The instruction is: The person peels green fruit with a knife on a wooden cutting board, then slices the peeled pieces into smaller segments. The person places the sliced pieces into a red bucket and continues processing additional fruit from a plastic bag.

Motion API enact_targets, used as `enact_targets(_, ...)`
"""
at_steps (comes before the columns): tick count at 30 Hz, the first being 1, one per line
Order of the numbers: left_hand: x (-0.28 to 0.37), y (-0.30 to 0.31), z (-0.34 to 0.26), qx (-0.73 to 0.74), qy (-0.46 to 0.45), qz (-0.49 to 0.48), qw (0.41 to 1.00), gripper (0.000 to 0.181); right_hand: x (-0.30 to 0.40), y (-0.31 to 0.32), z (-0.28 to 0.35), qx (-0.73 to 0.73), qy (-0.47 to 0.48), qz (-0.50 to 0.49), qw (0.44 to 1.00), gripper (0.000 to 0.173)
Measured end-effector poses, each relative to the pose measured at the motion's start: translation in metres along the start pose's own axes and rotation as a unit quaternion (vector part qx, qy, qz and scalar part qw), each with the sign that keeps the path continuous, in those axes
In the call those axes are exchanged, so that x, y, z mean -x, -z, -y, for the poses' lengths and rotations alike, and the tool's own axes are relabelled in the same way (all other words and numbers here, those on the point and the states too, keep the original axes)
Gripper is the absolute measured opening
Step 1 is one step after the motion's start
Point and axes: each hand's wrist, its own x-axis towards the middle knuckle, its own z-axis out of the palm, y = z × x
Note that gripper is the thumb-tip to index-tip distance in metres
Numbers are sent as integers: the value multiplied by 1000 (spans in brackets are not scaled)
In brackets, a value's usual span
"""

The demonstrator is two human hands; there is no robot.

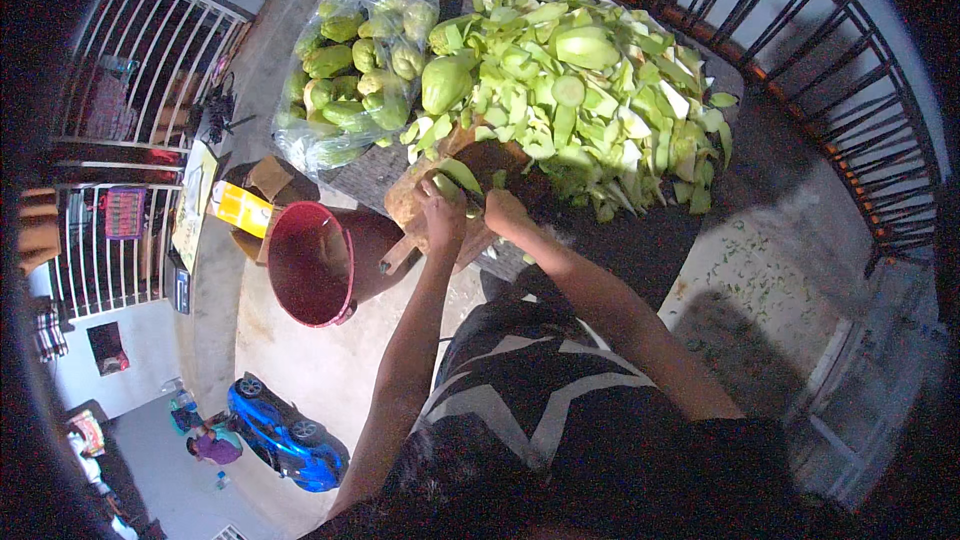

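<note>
My left hand (pixel 442 219) is closed around a green fruit (pixel 459 177), which looks like papaya or chayote, above a wooden cutting board (pixel 409 199). Close to its right, my right hand (pixel 506 213) is clenched on a dark tool, perhaps a knife, mostly hidden by the fingers. A large heap of pale green peels and slices (pixel 592 112) covers the table beyond the hands. Peeled fruit (pixel 589 47) lies on the heap, and another whole one (pixel 446 84) rests at its left edge. Left of the heap, a clear plastic bag (pixel 322 150) holds several green fruits (pixel 328 61).
A red plastic bucket (pixel 309 266) stands on the floor left of the table (pixel 367 172). Behind it are a cardboard box (pixel 268 178) and a yellow packet (pixel 241 208). A metal railing (pixel 817 52) runs along the right. A person (pixel 216 446) is near a blue toy car (pixel 289 435) at lower left.
</note>
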Motion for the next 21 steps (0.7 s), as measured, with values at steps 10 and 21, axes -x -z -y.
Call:
enact_targets(10,20,-17,43,-1,67,-97,993,69,-8,1,-9,4,19,10,1000,18)
enact_targets(21,2,-13,97,350,185,-15,918,62,17,66,-47,-191,-103,35,976,17)
